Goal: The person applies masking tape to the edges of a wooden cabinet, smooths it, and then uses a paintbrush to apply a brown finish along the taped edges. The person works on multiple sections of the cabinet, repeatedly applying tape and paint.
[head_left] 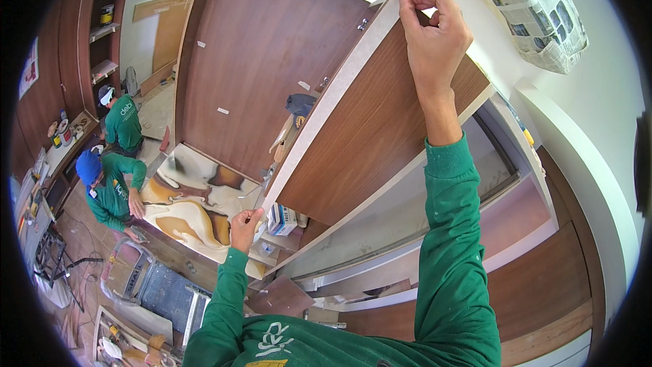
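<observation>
A long pale edging strip [333, 100] runs down the front edge of a wood-grain cabinet side panel [367, 122]. My right hand [438, 37] is raised at the strip's top end, thumb and fingers pinched together by the panel's upper corner. Lower down, my left hand [245, 230] pinches the strip's bottom end between thumb and fingers. The strip looks straight and lies close along the edge; whether it is stuck there I cannot tell. Behind it, a tall brown door panel [272, 47] shows metal hinges [363, 24].
Two people in green work at the left, one in a blue head covering [88, 166] beside a marbled sheet [183, 204]. A stepladder [163, 292] stands below me. A newspaper-wrapped fixture [536, 17] hangs at upper right. A blue-white box [281, 219] sits inside the cabinet.
</observation>
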Available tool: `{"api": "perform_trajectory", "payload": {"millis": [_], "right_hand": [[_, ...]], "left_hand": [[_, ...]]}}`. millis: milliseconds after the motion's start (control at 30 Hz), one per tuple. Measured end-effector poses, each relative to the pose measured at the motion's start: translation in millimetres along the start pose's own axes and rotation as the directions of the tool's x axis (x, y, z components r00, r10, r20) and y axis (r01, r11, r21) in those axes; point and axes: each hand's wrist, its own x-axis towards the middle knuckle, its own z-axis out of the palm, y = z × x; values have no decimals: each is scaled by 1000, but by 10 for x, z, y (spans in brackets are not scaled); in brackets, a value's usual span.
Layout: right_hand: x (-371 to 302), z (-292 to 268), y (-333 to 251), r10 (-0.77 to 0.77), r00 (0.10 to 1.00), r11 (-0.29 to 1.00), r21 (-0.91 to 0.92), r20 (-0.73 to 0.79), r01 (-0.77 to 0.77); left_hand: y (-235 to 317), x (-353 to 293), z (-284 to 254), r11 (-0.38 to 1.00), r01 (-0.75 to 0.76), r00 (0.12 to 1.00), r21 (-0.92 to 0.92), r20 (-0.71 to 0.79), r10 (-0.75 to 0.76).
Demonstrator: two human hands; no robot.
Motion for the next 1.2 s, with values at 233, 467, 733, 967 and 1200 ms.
{"api": "perform_trajectory", "payload": {"millis": [233,467,733,967,1200], "right_hand": [[-2,9,-1,-7,1000,1000,-2,7,7],[5,54,32,-76,997,997,-16,-17,75],[-32,37,5,-156,988,978,-140,2,155],[-27,17,50,-321,941,876,-342,111,339],[-67,-18,-25,-316,934,864,-356,168,356]], "left_hand": [[103,-54,38,1000,-20,999,21,-28,20],[114,-52,20,1000,-7,1000,8,-24,8],[58,-60,29,999,26,1000,-37,5,-26],[219,-99,28,994,-31,999,101,-20,33],[199,-86,49,997,-16,998,75,-54,20]]}}
